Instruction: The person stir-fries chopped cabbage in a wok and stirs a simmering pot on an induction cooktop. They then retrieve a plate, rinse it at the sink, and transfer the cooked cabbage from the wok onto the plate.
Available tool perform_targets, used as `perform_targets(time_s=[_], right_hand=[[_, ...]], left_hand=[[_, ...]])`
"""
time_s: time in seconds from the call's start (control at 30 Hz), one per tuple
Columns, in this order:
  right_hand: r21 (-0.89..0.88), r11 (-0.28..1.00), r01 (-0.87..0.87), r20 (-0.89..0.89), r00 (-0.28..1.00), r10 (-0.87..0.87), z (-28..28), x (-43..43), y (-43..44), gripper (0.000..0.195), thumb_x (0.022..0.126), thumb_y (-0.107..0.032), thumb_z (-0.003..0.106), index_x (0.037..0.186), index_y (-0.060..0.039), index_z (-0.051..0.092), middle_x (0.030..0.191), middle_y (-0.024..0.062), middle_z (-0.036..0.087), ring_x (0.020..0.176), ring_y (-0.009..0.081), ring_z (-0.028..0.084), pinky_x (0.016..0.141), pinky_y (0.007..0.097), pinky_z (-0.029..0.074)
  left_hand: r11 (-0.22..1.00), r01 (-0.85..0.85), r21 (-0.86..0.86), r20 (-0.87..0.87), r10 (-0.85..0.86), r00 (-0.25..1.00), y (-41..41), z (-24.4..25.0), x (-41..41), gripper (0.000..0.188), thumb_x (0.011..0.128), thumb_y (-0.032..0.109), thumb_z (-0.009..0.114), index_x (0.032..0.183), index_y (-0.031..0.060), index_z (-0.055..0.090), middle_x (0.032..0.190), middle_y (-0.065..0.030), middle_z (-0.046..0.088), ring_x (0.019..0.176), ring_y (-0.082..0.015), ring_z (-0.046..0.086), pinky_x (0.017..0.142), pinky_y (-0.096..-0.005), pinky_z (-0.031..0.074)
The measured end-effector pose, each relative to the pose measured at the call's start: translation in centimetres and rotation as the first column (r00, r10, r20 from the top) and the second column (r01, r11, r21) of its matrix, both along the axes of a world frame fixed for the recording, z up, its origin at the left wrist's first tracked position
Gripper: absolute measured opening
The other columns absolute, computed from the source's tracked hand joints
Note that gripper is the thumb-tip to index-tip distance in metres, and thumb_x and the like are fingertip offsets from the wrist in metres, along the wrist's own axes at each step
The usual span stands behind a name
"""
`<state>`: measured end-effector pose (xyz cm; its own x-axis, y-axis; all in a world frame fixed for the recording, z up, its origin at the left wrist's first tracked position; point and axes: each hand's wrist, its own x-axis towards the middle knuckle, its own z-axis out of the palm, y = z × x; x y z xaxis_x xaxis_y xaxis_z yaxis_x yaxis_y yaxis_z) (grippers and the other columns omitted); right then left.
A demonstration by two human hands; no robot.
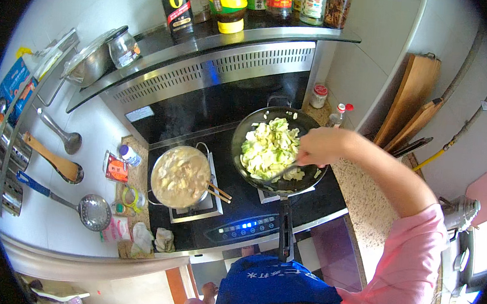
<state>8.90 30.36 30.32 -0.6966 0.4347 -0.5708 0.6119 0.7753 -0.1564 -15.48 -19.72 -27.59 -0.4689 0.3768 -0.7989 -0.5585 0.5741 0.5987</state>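
Note:
Over the right side of a black frying pan, my right hand grips a dark spatula. The spatula's blade reaches down into chopped pale green cabbage heaped in the pan. The long black pan handle points back towards my body, and neither hand is on it. Low at my left side hangs my left hand, away from the stove; its fingers are too small and partly hidden to read. On the left burner stands a metal pot of cloudy soup with pieces in it.
Wooden chopsticks lean over the pot's right rim. Above the stove runs a glass shelf with sauce bottles and jars. A skimmer, a ladle and a wooden turner hang at left. Cutting boards stand at right.

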Motion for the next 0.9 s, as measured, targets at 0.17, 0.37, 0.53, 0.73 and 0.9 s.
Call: perform_targets(time_s=[0.17,0.37,0.53,0.73,0.9], right_hand=[[0.234,0.956,0.175,-0.313,0.945,-0.096,-8.6,0.5,4.3,0.025,0.087,-0.024,0.049,0.078,-0.0052,0.062,0.062,0.0091,0.063,0.060,0.0253,0.064,0.063,0.0396,0.049],[-0.037,0.941,0.337,-0.071,0.938,-0.339,-1.4,0.7,-0.6,0.014,0.077,-0.011,0.059,0.076,0.0014,0.065,0.064,0.0149,0.064,0.062,0.0272,0.066,0.059,0.0377,0.055],[0.408,0.900,0.155,-0.230,0.971,-0.063,-8.1,-2.1,-1.5,0.016,0.080,-0.012,0.052,0.082,-0.0036,0.066,0.078,0.0163,0.066,0.078,0.0308,0.066,0.068,0.0415,0.054],[0.226,0.937,0.266,-0.112,0.963,-0.247,-12.1,6.4,6.6,0.017,0.079,-0.017,0.057,0.082,-0.0028,0.064,0.068,0.0128,0.062,0.064,0.0313,0.064,0.059,0.0398,0.053],[0.021,0.759,0.651,-0.199,0.747,-0.635,0.1,11.2,0.5,0.030,0.090,-0.031,0.050,0.083,-0.0065,0.066,0.062,0.0110,0.063,0.050,0.0184,0.061,0.049,0.0334,0.048]], left_hand=[[0.998,0.052,-0.022,0.035,-0.051,0.998,0.3,-2.7,-1.2,0.020,0.084,0.026,0.048,0.090,0.0085,0.055,0.075,-0.0057,0.053,0.057,-0.0236,0.053,0.043,-0.0370,0.040],[0.999,0.036,0.003,0.003,-0.036,0.999,1.6,-2.4,-1.2,0.020,0.084,0.024,0.048,0.092,0.0080,0.055,0.075,-0.0058,0.053,0.057,-0.0229,0.054,0.042,-0.0362,0.041],[0.996,0.091,0.012,-0.009,-0.091,0.996,3.7,-0.8,-1.7,0.018,0.083,0.021,0.049,0.092,0.0071,0.056,0.074,-0.0060,0.054,0.056,-0.0218,0.054,0.042,-0.0347,0.041],[0.994,0.106,0.014,-0.015,-0.106,0.994,4.8,-0.4,-1.8,0.016,0.083,0.018,0.050,0.091,0.0061,0.056,0.072,-0.0062,0.054,0.054,-0.0205,0.054,0.040,-0.0329,0.042],[0.995,0.101,0.015,-0.030,-0.100,0.995,5.3,-0.7,-1.4,0.014,0.082,0.015,0.051,0.091,0.0053,0.056,0.070,-0.0063,0.054,0.052,-0.0194,0.054,0.039,-0.0313,0.043]])
